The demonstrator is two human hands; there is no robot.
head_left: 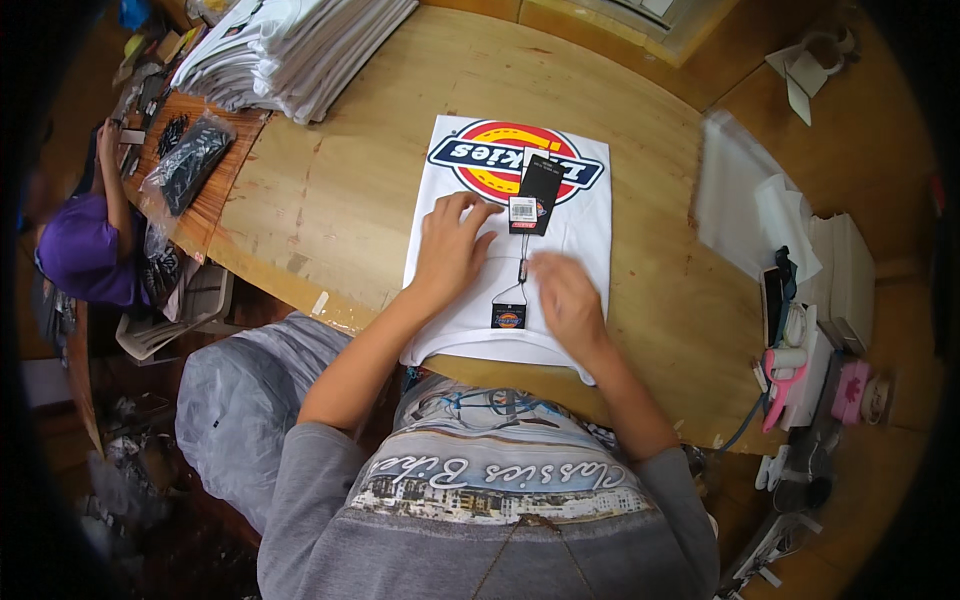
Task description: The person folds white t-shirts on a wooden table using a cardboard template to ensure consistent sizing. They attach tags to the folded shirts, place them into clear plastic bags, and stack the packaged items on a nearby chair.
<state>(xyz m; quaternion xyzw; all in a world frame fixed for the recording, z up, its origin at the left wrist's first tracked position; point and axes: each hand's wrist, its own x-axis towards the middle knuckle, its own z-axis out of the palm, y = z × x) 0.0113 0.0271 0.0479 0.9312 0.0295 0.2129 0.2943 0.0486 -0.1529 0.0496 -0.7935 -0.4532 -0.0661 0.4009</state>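
Observation:
A folded white T-shirt (450, 315) lies in front of me on the wooden table, with a red, yellow and navy printed logo at its far end. A black hang tag (543, 190) with a small white sticker rests on it, tied by a thin black cord (522, 268) to the dark neck label (509, 316) near the collar. My left hand (455, 248) touches the shirt left of the tag, thumb and fingers apart, holding nothing. Beside the cord, on its right, is my right hand (572, 300); its fingers are bent and blurred, and what they hold, if anything, cannot be made out.
A tall stack of folded white shirts (290, 60) stands at the far left. Near it lies a plastic-wrapped black bundle (190, 165). See-through plastic bags (755, 205) lie on the right, beside a pink-handled tool (780, 385). Another person in a purple top (95, 250) is at the left.

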